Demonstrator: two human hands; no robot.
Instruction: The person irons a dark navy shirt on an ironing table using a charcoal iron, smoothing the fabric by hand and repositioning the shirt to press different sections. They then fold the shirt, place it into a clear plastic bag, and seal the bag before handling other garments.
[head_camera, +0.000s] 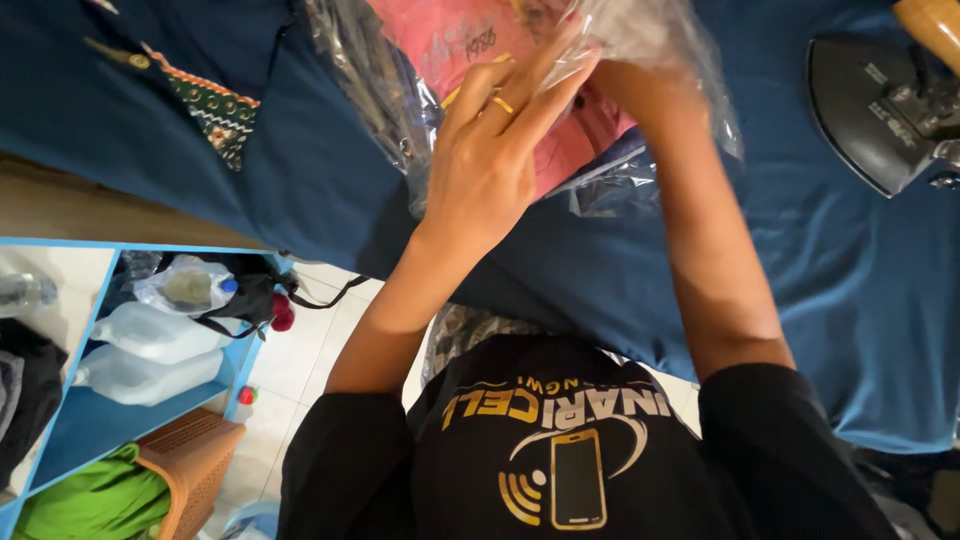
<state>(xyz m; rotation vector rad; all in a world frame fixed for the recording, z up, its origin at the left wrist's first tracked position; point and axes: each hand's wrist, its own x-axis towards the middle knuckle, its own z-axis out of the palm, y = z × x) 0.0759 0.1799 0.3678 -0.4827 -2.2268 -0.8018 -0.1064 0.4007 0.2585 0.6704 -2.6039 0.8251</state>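
A folded pink garment (455, 45) lies inside a clear plastic bag (640, 40) on a blue cloth-covered table (820, 260). My left hand (490, 150), with a ring on one finger, lies flat on top of the bag and garment, fingers together and stretched out. My right hand is hidden inside the bag's plastic; only its forearm (700, 240) shows, reaching under the crinkled film. I cannot tell what those fingers grip.
A dark iron (880, 110) with a wooden handle rests at the table's right. Dark blue clothing with patterned trim (215, 105) lies at the left. Below left stands a blue shelf (110, 415) with plastic bottles, beside a brown basket (195, 460) of green cloth.
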